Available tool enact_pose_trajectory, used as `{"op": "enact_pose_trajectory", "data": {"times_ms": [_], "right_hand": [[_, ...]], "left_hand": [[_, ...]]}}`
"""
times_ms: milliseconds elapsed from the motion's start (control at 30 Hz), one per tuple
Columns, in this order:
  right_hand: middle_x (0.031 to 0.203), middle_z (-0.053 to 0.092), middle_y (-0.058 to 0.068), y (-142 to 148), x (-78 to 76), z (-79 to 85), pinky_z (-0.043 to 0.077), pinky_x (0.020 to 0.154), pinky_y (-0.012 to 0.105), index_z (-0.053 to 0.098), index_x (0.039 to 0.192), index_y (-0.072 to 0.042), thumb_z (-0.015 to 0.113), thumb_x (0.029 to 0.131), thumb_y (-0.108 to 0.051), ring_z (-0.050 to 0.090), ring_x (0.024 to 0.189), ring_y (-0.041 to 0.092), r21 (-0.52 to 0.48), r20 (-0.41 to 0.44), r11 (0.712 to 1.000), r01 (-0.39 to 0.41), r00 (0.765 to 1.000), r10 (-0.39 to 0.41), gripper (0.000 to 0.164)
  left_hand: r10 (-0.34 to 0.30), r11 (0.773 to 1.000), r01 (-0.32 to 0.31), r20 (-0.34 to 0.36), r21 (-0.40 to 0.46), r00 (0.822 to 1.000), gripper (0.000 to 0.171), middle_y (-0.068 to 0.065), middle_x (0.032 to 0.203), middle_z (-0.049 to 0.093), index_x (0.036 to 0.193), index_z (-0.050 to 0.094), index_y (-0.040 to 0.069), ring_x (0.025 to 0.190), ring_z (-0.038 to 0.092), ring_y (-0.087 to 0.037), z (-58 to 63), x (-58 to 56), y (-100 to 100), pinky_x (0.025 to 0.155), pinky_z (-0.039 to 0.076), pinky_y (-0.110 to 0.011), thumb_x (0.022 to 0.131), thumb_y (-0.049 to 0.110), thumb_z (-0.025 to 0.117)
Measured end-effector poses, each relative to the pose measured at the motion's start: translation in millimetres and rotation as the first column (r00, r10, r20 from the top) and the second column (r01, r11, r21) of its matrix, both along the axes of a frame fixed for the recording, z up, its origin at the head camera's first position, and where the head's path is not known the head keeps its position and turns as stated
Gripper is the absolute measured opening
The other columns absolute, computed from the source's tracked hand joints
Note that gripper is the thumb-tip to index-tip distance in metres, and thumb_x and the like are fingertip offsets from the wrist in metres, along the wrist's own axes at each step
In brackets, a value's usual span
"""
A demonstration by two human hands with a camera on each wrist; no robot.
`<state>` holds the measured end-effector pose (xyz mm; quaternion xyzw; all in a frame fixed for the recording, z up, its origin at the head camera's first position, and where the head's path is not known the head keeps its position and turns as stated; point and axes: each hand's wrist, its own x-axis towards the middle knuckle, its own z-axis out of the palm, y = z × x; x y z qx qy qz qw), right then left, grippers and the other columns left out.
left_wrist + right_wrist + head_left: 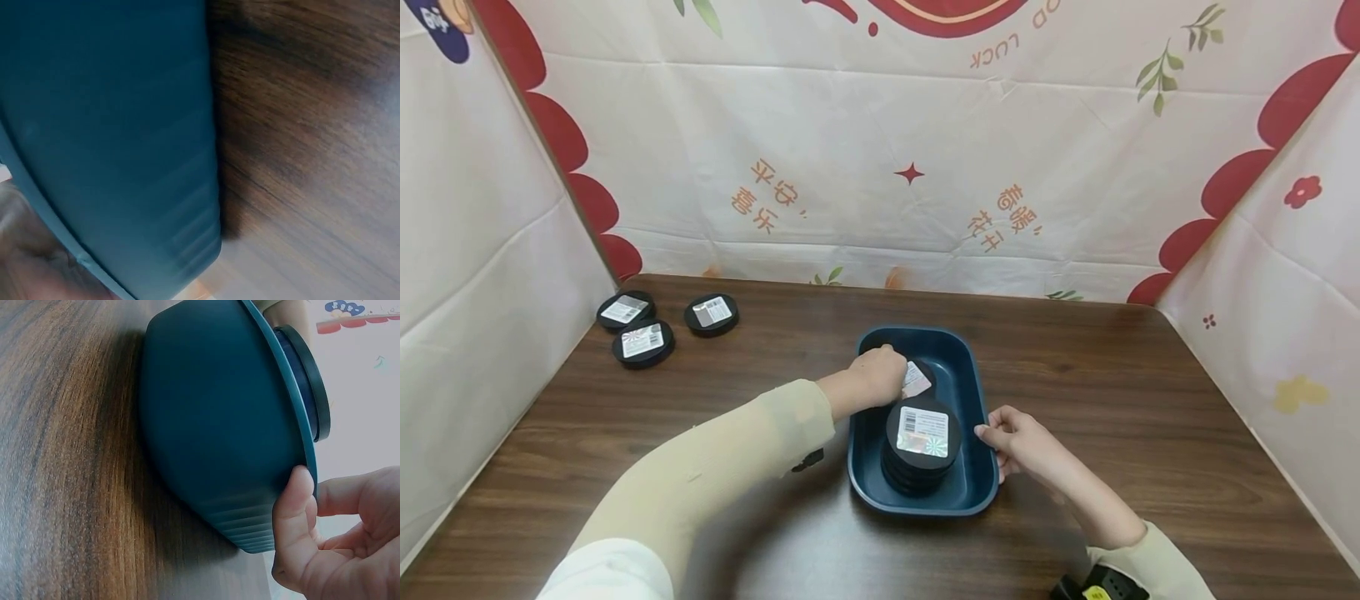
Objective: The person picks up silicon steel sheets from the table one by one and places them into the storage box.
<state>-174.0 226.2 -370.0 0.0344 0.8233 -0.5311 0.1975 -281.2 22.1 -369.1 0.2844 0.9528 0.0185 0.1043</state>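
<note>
A dark blue tray (867, 483) stands on the table in the head view, its outer wall (125, 125) filling much of the left wrist view. Inside, toward the front, is a stack of black round discs (922, 429), the top one bearing a white label. My left hand (872, 379) reaches over the tray's left rim and grips another labelled black disc (928, 375) behind the stack; its fingertips are hidden. With thumb and fingers, my right hand (1018, 442) pinches the tray's right rim, as the right wrist view also shows.
Three more labelled black discs lie at the table's back left: one near the corner (625, 309), one in front of it (643, 343) and one to the right (711, 315). Printed white cloth (850, 125) hangs behind the table and along both sides.
</note>
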Motion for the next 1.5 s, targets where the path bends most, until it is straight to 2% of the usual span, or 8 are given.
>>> {"op": "enact_pose_trajectory", "data": {"times_ms": [167, 300, 500, 667, 833, 933, 1067, 1500], "right_hand": [[0.070, 0.050, 0.008, -0.5, 0.8, -0.4, 0.052, 0.058, 0.032, 0.043, 0.102, 0.005, 0.051, 0.096, -0.019, 0.053, 0.057, 0.017, 0.004, 0.004, 1.000, 0.008, 1.000, -0.008, 0.026], [0.070, 0.050, 0.008, -0.4, 0.8, -0.7, 0.052, 0.058, 0.032, 0.043, 0.102, 0.005, 0.051, 0.096, -0.019, 0.053, 0.058, 0.017, 0.008, 0.004, 1.000, 0.012, 1.000, -0.012, 0.025], [0.070, 0.050, 0.008, 0.5, 0.2, -0.2, 0.053, 0.058, 0.032, 0.043, 0.103, 0.005, 0.050, 0.096, -0.019, 0.053, 0.059, 0.017, 0.015, 0.006, 1.000, 0.015, 1.000, -0.015, 0.026], [0.070, 0.050, 0.007, 1.4, 0.2, 1.4, 0.052, 0.058, 0.032, 0.043, 0.103, 0.005, 0.050, 0.097, -0.019, 0.052, 0.059, 0.017, 0.018, 0.017, 0.999, 0.028, 0.999, -0.028, 0.026], [0.069, 0.049, 0.007, 1.8, -0.4, 2.7, 0.052, 0.058, 0.031, 0.044, 0.102, 0.005, 0.050, 0.097, -0.019, 0.052, 0.060, 0.017, 0.029, 0.007, 0.999, 0.033, 0.999, -0.033, 0.026], [0.068, 0.049, 0.007, 1.8, -0.8, 2.3, 0.052, 0.058, 0.031, 0.043, 0.102, 0.005, 0.050, 0.097, -0.019, 0.052, 0.059, 0.016, 0.025, 0.008, 0.999, 0.031, 0.999, -0.032, 0.025], [0.067, 0.049, 0.006, 1.3, -1.1, 1.1, 0.051, 0.057, 0.031, 0.043, 0.102, 0.005, 0.050, 0.096, -0.018, 0.051, 0.059, 0.016, 0.015, 0.019, 0.999, 0.033, 0.999, -0.034, 0.024], [0.071, 0.049, 0.008, -0.9, -0.4, 0.1, 0.052, 0.058, 0.031, 0.042, 0.103, 0.005, 0.050, 0.097, -0.020, 0.052, 0.059, 0.017, 0.008, 0.009, 1.000, 0.017, 1.000, -0.017, 0.026]], "left_hand": [[-0.022, 1.000, 0.021, -0.016, -0.023, 1.000, 0.031, -0.011, 0.110, 0.058, 0.110, 0.066, 0.002, 0.084, 0.051, -0.017, -0.7, 2.3, -0.4, 0.069, 0.050, -0.029, 0.089, 0.024, 0.063], [-0.007, 1.000, 0.007, -0.015, -0.001, 1.000, 0.053, -0.016, 0.126, 0.052, 0.128, 0.051, -0.005, 0.096, 0.056, -0.020, 2.4, 2.5, -1.8, 0.080, 0.051, -0.032, 0.088, 0.027, 0.064], [-0.004, 0.999, 0.006, -0.035, 0.046, 0.999, 0.079, -0.010, 0.141, 0.044, 0.146, 0.031, 0.008, 0.120, 0.049, -0.022, 7.2, 0.7, -5.7, 0.090, 0.047, -0.037, 0.084, 0.044, 0.065], [-0.060, 0.995, 0.066, -0.083, 0.080, 0.995, 0.077, -0.005, 0.144, 0.042, 0.146, 0.033, 0.016, 0.130, 0.041, -0.022, 4.3, -1.7, -9.8, 0.100, 0.039, -0.041, 0.085, 0.058, 0.055], [-0.106, 0.990, 0.116, -0.122, 0.082, 0.987, 0.080, -0.002, 0.153, 0.020, 0.148, 0.026, 0.016, 0.141, 0.014, -0.019, 1.4, -4.9, -14.7, 0.113, 0.006, -0.046, 0.086, 0.064, 0.046], [-0.096, 0.992, 0.104, -0.109, 0.072, 0.989, 0.083, -0.001, 0.156, 0.006, 0.150, 0.018, 0.019, 0.142, 0.002, -0.018, -0.8, -5.8, -18.2, 0.112, -0.003, -0.048, 0.086, 0.068, 0.041], [-0.073, 0.993, 0.082, -0.094, 0.088, 0.993, 0.086, 0.000, 0.156, -0.001, 0.151, 0.014, 0.021, 0.142, -0.003, -0.017, -4.7, -6.3, -23.6, 0.111, -0.007, -0.049, 0.085, 0.071, 0.038], [0.003, 0.991, 0.012, -0.109, 0.134, 0.994, 0.089, 0.000, 0.156, -0.003, 0.151, 0.006, 0.021, 0.142, -0.004, -0.018, -8.7, -6.7, -48.9, 0.111, -0.009, -0.049, 0.084, 0.073, 0.035]]}}
